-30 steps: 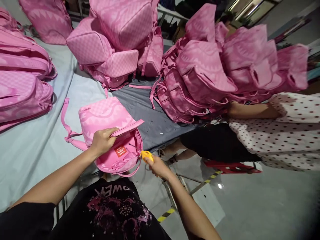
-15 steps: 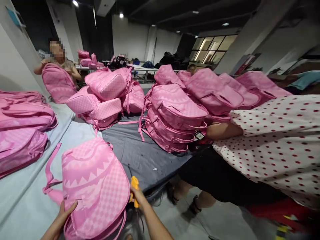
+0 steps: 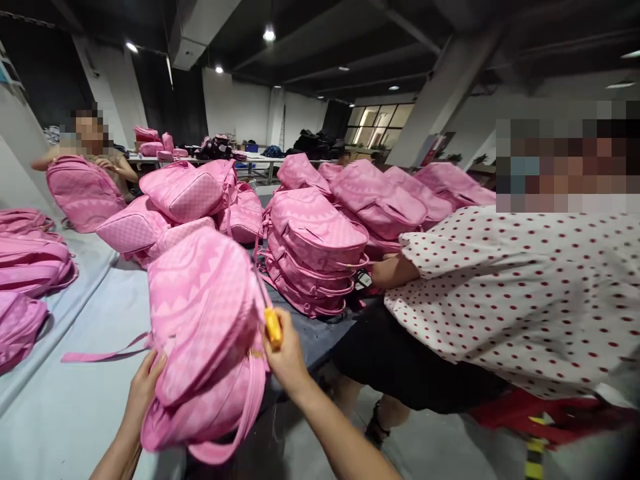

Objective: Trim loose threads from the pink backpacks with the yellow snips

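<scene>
A pink backpack [image 3: 200, 313] with a checked and zigzag print is tilted up off the table in front of me, its carry loop hanging toward me. My left hand [image 3: 146, 377] grips its lower left edge, thumb on the front panel. On the other side, my right hand [image 3: 287, 350] is closed around a yellow tool [image 3: 273, 328], its exact kind unclear, and rests against the backpack's right side. One loose strap [image 3: 105, 357] trails left over the pale cloth.
Stacked pink backpacks [image 3: 313, 253] stand ahead, more [image 3: 33, 260] at left. The table [image 3: 95, 313] has pale and dark covers. A co-worker in a dotted shirt [image 3: 510, 293] stands close on the right; another person [image 3: 93, 150] handles a backpack at far left.
The backpack has been lifted and tipped, so its lower side and carry loop now show. Both hands rose with it. My view has swung right and up.
</scene>
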